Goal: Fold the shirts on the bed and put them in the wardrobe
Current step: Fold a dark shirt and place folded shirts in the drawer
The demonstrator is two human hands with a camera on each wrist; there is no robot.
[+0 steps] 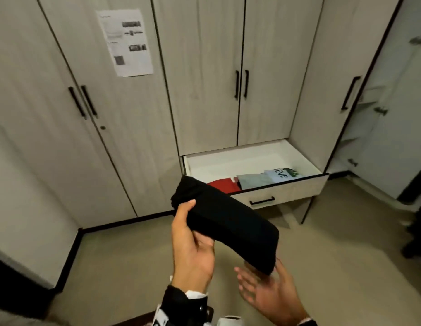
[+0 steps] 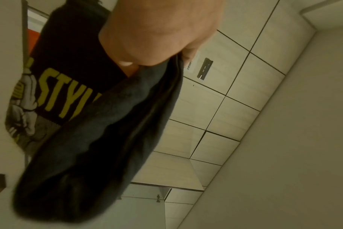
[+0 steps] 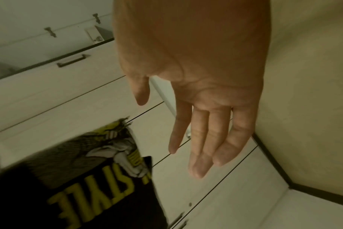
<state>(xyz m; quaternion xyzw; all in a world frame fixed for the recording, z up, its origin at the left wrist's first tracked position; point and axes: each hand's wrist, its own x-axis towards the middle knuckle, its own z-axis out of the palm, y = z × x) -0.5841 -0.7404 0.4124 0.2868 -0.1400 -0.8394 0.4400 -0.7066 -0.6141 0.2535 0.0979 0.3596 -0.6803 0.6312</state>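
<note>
Your left hand (image 1: pixel 193 238) grips the folded black shirt (image 1: pixel 228 222) from its near-left edge, thumb on top and fingers curled beneath; the left wrist view shows those fingers (image 2: pixel 188 54) tucked into the fold. Your right hand (image 1: pixel 270 290) is spread wide, palm up, at about 5 o'clock from the bundle, just under its near end; whether it touches the cloth I cannot tell. The right wrist view shows that hand's fingers (image 3: pixel 202 139) straight and holding nothing.

The shirt hangs in the air in front of you, not yet in the wardrobe. The open drawer (image 1: pixel 287 191) lies at about 1 o'clock from it, with a red shirt (image 1: pixel 222 184), a grey one (image 1: pixel 253 180) and a pale printed one (image 1: pixel 281 175) folded along its front; the back half looks free.

The main risk is the one-sided grip: the far and right ends are unsupported, so the layers could slide apart and the fold open, especially if you swing it quickly. Bring your right palm under before you move. The drawer front (image 1: pixel 299 190) could also catch a drooping edge as you lower it. Dropping it onto the red shirt could rumple that pile.
</note>
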